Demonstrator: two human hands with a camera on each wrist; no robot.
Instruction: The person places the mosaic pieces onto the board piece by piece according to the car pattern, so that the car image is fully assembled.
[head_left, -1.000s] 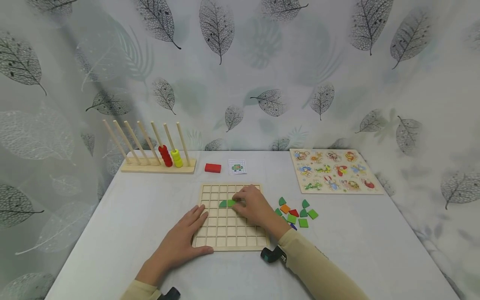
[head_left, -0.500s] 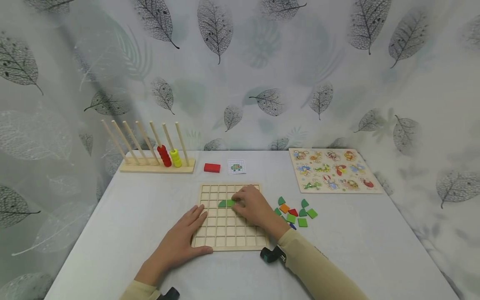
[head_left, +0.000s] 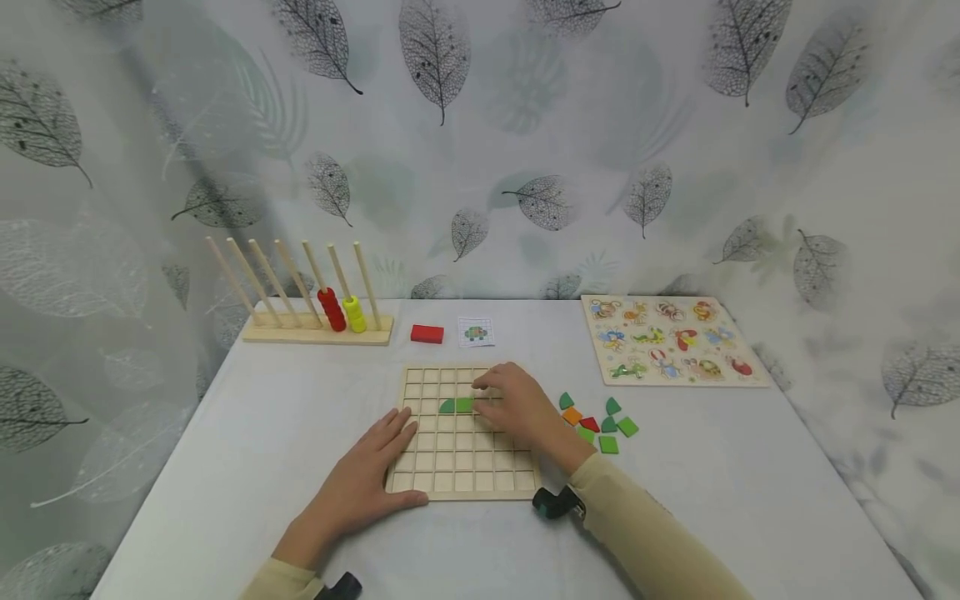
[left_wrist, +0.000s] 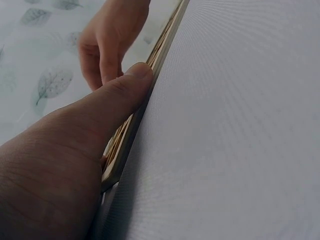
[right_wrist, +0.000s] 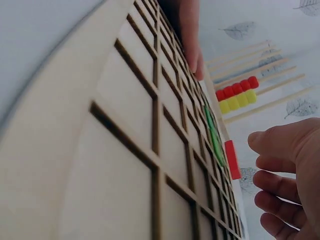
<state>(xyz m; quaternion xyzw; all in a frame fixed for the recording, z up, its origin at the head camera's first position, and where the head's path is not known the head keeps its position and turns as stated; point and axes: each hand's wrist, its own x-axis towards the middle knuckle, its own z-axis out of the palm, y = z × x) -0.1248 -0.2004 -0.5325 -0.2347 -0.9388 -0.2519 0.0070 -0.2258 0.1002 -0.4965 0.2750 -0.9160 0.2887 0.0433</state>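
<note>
A wooden grid board lies on the white table. In one of its upper rows sit a dark green quarter-circle tile and, touching its right side, a light green square tile. My left hand rests against the board's left side with extended fingers, its thumb along the front edge; the left wrist view shows this thumb on the rim. Just right of the square tile, my right hand hovers over the board. Its fingers are loosely bent and apart, with nothing seen between them.
Several loose tiles lie right of the board, among them a red tile and an orange tile. Behind are a peg stand with red and yellow beads, a red block, a pattern card and an insect puzzle.
My right hand has let go of the light green square tile and shifted slightly up and right, its fingers spreading. The tile stays in its cell; my left hand has not moved.
</note>
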